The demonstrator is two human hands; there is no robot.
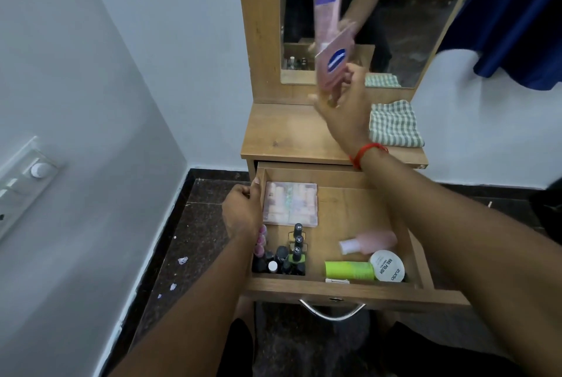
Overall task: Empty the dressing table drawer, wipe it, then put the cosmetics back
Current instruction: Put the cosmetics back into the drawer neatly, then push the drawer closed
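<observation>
The wooden drawer [340,290] of the dressing table stands pulled out. My left hand [241,213] grips its left wall. My right hand [345,108] is raised over the table top [282,139], holding a pink tube with a blue label [333,64], blurred, in front of the mirror. Inside the drawer lie a makeup palette [291,204], several dark nail polish bottles [289,258], a pink bottle on its side [369,242], a green tube [349,270] and a white round nail polish remover tub [387,265].
A folded green-checked cloth [395,124] lies on the right of the table top. The mirror [404,26] rises behind it. A blue curtain [517,11] hangs at the upper right. A switch panel [24,182] is on the left wall. Dark stone floor lies below.
</observation>
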